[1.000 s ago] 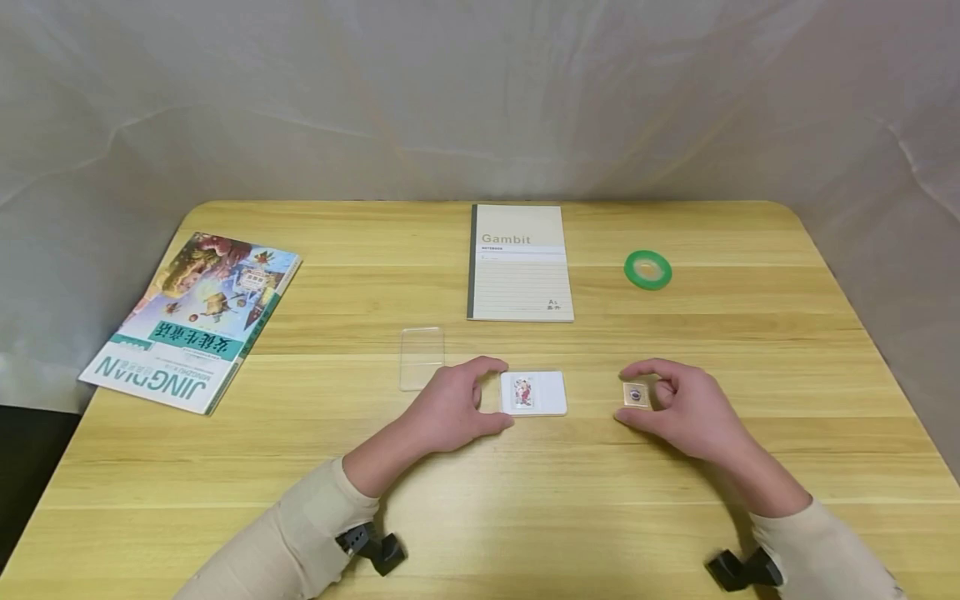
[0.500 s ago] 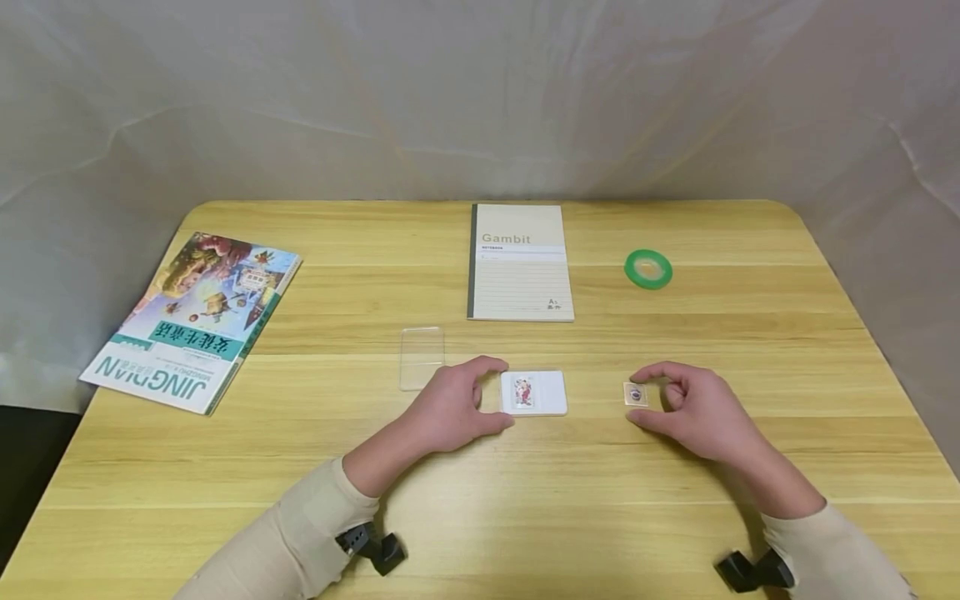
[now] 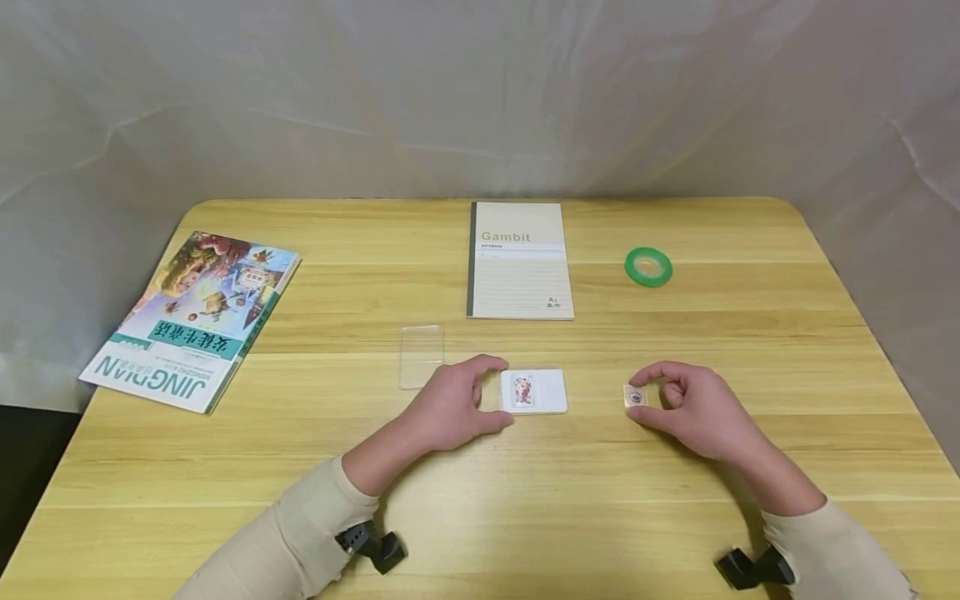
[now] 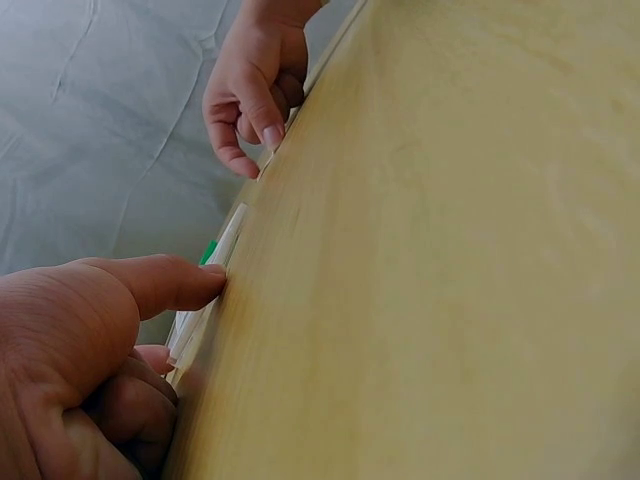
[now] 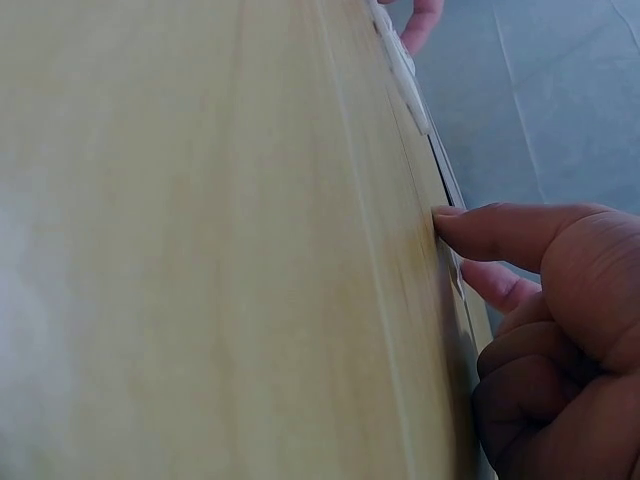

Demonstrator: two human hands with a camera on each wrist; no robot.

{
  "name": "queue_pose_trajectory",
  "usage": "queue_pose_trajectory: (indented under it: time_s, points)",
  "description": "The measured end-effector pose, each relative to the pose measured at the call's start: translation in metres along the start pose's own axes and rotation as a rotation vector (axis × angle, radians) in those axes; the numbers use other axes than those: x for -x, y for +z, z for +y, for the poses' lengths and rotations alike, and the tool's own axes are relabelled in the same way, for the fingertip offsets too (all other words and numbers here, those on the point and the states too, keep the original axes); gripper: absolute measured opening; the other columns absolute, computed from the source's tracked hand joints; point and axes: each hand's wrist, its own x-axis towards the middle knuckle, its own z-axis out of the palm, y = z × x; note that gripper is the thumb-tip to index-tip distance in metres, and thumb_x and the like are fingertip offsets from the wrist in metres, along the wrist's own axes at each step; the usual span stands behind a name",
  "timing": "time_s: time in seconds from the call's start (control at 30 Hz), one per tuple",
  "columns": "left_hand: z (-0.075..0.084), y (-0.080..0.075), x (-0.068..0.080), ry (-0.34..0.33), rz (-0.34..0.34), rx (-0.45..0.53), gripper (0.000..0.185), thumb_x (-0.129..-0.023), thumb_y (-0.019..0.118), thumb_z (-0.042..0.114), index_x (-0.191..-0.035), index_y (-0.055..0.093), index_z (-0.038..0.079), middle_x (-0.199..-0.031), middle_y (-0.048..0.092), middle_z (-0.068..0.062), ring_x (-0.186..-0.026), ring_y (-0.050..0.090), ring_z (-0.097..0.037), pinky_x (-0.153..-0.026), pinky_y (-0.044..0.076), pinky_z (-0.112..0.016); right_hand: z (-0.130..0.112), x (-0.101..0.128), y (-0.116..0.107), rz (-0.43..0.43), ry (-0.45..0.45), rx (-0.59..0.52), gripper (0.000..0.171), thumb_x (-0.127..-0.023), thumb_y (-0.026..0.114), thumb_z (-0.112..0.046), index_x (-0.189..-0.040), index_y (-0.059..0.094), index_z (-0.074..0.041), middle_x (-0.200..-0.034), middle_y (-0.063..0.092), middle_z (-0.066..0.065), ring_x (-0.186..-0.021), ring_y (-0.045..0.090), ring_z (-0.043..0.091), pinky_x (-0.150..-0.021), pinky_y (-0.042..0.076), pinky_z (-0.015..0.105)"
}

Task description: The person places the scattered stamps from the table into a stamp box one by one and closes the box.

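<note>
A white rectangular holder [image 3: 543, 392] with a small picture stamp in it lies flat on the wooden table [image 3: 480, 500]. My left hand [image 3: 501, 392] pinches its left end between index finger and thumb. In the left wrist view the thumb [image 4: 170, 285] presses the holder's edge [image 4: 228, 240]. To the right, my right hand [image 3: 643, 398] curls round a small square gold-rimmed piece [image 3: 634, 395] that lies on the table, index finger above it and thumb below. The right wrist view has the thumb [image 5: 500, 230] at the table surface and the holder [image 5: 400, 65] far off.
A clear plastic sleeve [image 3: 422, 357] lies left of my left hand. Behind are a Gambit notebook [image 3: 519, 262] and a green tape roll [image 3: 648, 268]. A colourful book [image 3: 195, 321] sits at the table's left edge. Grey sheeting hangs behind the table.
My right hand drew a little to the right and lowered the small square piece onto the table. The left hand and the holder have stayed put.
</note>
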Motion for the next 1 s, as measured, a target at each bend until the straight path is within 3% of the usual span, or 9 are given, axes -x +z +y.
queue_pose_trajectory:
  time_s: [0.33, 0.67, 1.0]
  points:
    - [0.0001, 0.0004, 0.0007, -0.001, -0.004, 0.014, 0.067, -0.078, 0.088, 0.024, -0.136, 0.057, 0.006, -0.059, 0.047, 0.003, -0.049, 0.038, -0.007, -0.048, 0.035, -0.026, 0.0021, 0.0011, -0.0006, -0.006, -0.007, -0.004, 0.034, -0.081, 0.086, -0.028, -0.106, 0.070, -0.012, -0.059, 0.025, -0.009, -0.053, 0.027, 0.007, -0.066, 0.040, 0.028]
    - [0.0000, 0.0004, 0.0012, -0.001, -0.001, 0.012, 0.067, -0.078, 0.088, 0.024, -0.136, 0.057, 0.006, -0.058, 0.047, 0.003, -0.049, 0.039, -0.007, -0.048, 0.035, -0.026, 0.0042, 0.0026, -0.0007, -0.014, -0.032, -0.012, 0.026, -0.085, 0.082, -0.025, -0.103, 0.070, -0.011, -0.059, 0.023, -0.011, -0.052, 0.025, 0.006, -0.066, 0.041, 0.026]
    - [-0.0003, 0.0008, 0.0007, 0.004, 0.000, 0.014, 0.067, -0.078, 0.088, 0.023, -0.135, 0.057, 0.006, -0.059, 0.048, 0.003, -0.049, 0.039, -0.006, -0.048, 0.036, -0.026, 0.0027, 0.0054, -0.0020, -0.008, -0.055, -0.040, 0.029, -0.082, 0.086, -0.027, -0.102, 0.069, -0.013, -0.060, 0.024, -0.010, -0.052, 0.026, 0.005, -0.067, 0.042, 0.025]
